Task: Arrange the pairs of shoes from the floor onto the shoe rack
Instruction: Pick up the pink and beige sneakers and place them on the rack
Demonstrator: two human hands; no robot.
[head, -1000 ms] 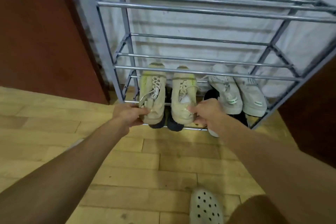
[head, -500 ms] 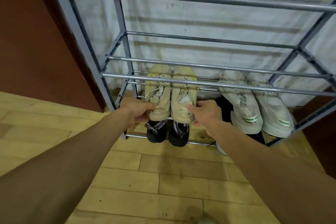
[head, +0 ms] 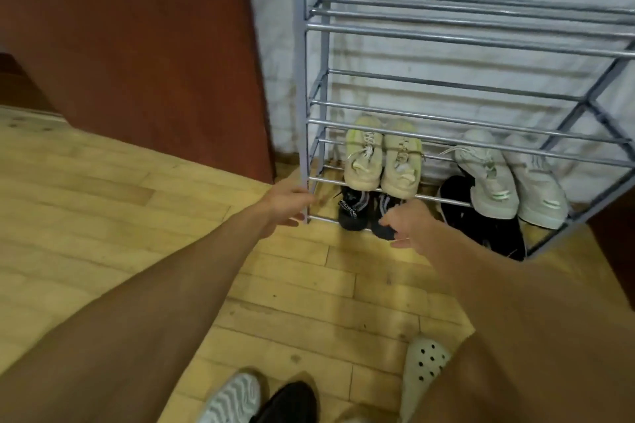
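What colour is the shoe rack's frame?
Grey metal shoe rack, clearest in the head view.

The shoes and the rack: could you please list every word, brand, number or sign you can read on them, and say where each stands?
White lettering on the tongue of the left black sneaker on the bottom shelf: too blurred to read.
Beige sneakers: no text visible.
White sneakers: green marks only, no readable text.
Shoe rack: no label visible.

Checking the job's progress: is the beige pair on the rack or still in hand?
On the rack. The beige pair rests across the rails, with the left hand and right hand both empty below it.
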